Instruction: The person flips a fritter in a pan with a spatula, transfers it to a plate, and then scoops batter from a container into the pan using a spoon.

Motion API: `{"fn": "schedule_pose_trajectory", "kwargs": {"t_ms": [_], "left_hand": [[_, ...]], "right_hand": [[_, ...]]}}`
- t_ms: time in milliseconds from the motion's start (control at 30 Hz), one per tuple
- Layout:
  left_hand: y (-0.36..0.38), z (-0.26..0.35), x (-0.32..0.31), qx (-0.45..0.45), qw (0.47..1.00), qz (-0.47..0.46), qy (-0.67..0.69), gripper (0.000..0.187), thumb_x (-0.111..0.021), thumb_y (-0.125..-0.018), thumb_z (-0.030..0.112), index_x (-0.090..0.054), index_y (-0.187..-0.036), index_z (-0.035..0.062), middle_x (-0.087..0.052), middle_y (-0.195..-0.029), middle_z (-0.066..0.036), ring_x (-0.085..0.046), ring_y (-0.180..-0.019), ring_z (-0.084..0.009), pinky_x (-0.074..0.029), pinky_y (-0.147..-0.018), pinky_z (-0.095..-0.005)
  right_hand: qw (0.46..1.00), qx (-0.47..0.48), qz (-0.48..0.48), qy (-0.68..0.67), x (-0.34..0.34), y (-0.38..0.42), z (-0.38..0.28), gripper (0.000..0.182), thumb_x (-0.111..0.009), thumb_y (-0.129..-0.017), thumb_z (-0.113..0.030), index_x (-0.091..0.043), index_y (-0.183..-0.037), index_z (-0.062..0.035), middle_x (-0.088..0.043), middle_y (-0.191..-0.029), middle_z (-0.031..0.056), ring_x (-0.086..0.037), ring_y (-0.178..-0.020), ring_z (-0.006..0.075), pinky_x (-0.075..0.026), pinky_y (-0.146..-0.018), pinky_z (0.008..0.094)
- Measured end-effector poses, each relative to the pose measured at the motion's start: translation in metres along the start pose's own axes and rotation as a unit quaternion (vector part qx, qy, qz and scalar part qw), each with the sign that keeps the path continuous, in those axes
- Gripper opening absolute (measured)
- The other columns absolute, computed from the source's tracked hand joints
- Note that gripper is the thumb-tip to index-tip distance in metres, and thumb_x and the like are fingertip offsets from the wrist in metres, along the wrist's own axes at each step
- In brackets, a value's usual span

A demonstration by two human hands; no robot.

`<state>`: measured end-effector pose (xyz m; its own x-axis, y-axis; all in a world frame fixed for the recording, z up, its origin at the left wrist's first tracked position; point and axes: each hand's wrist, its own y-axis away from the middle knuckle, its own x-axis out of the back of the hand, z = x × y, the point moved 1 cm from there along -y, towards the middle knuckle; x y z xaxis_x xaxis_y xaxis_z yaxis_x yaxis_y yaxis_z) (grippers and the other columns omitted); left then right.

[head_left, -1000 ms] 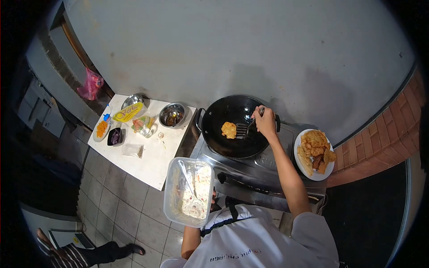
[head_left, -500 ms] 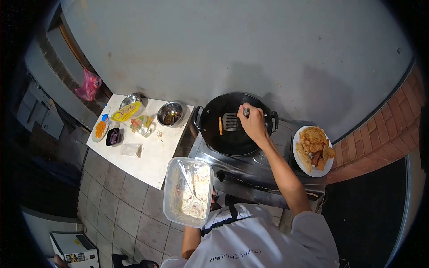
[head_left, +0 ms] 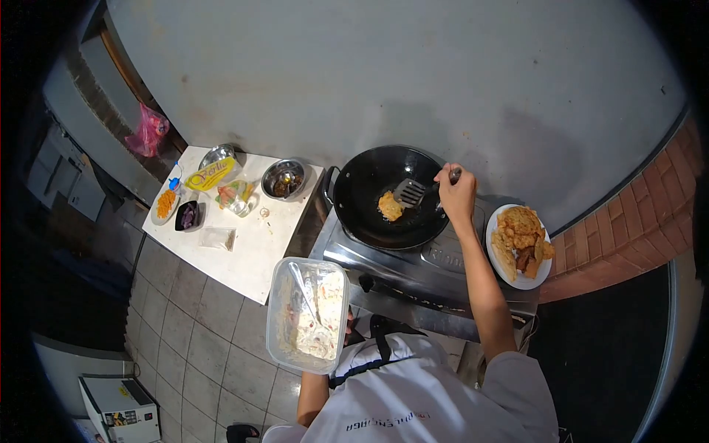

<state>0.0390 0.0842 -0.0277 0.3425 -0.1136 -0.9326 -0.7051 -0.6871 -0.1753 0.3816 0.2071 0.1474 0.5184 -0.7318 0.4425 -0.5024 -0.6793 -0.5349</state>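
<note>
My right hand (head_left: 457,193) is wrapped round the handle of a slotted spatula (head_left: 410,193) over a black wok (head_left: 369,173) on the stove. The spatula's blade touches a small golden fritter (head_left: 391,206) on the wok's bottom. My left hand (head_left: 350,322) holds a clear plastic tub (head_left: 275,314) by its right side; most of that hand is hidden by the tub. Pale batter (head_left: 325,310) and a metal spoon (head_left: 304,286) are in the tub. Right of the wok, a white plate (head_left: 490,255) bears fried pieces.
A white table (head_left: 251,258) on the left bears metal bowls (head_left: 284,179), a yellow packet (head_left: 210,175), a dark bowl (head_left: 187,215), a dish of orange bits (head_left: 164,207) and small plastic bags. A grey wall (head_left: 384,66) stands behind the stove (head_left: 443,258).
The fritter stood on edge left of the spatula and now lies flat, lower in the wok. My right hand has moved right, and the spatula's blade is angled differently.
</note>
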Motion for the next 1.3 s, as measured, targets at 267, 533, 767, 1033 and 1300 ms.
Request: {"fn": "schedule_pose_trajectory", "kwargs": {"t_ms": [267,533,767,1033,1300], "left_hand": [[-0.005,-0.007,-0.017,0.002,0.999,0.043,-0.026,0.089,-0.045,-0.081,0.075,-0.032,-0.146,0.0157,-0.039,-0.127,-0.040,-0.051,-0.100,-0.0535,-0.051,-0.074,-0.0559],[-0.002,-0.003,-0.002,0.026,0.999,0.029,0.033,0.098,-0.044,-0.081,0.075,-0.020,-0.149,0.0084,-0.032,-0.131,-0.044,-0.048,-0.109,-0.0613,-0.048,-0.080,-0.0688],[-0.005,-0.011,-0.007,-0.009,1.000,0.017,0.022,0.099,-0.041,-0.080,0.077,-0.021,-0.149,0.0086,-0.034,-0.130,-0.044,-0.050,-0.106,-0.0612,-0.050,-0.078,-0.0676],[-0.003,0.003,-0.014,-0.004,0.999,0.032,0.008,0.099,-0.037,-0.080,0.079,-0.022,-0.149,0.0088,-0.036,-0.128,-0.044,-0.052,-0.103,-0.0610,-0.051,-0.075,-0.0664],[-0.012,0.048,-0.001,0.030,0.999,0.020,-0.002,0.096,-0.046,-0.079,0.077,-0.027,-0.148,0.0124,-0.034,-0.130,-0.042,-0.050,-0.104,-0.0582,-0.052,-0.074,-0.0619]], "right_hand": [[1.000,-0.023,-0.008,-0.014,-0.006,0.014,0.024,0.033,-0.054,-0.093,-0.015,-0.058,-0.066,0.0045,-0.058,-0.052,0.0092,-0.052,-0.035,0.0159,-0.038,-0.034,0.0304],[0.990,-0.106,-0.081,-0.045,-0.020,0.023,0.018,0.028,-0.056,-0.089,-0.013,-0.059,-0.067,0.0032,-0.061,-0.054,0.0111,-0.058,-0.041,0.0208,-0.043,-0.042,0.0338],[0.992,-0.090,-0.046,-0.075,-0.026,0.031,0.026,0.027,-0.055,-0.087,-0.010,-0.056,-0.064,0.0053,-0.062,-0.060,0.0114,-0.055,-0.039,0.0168,-0.040,-0.034,0.0295],[0.994,-0.090,-0.056,-0.034,-0.032,0.031,0.021,0.029,-0.055,-0.091,-0.014,-0.059,-0.069,0.0047,-0.058,-0.052,0.0109,-0.055,-0.038,0.0184,-0.041,-0.035,0.0314],[0.993,-0.116,-0.016,0.000,-0.006,0.025,0.001,0.031,-0.053,-0.095,-0.017,-0.060,-0.073,0.0036,-0.060,-0.057,0.0081,-0.055,-0.040,0.0155,-0.042,-0.036,0.0294]]}}
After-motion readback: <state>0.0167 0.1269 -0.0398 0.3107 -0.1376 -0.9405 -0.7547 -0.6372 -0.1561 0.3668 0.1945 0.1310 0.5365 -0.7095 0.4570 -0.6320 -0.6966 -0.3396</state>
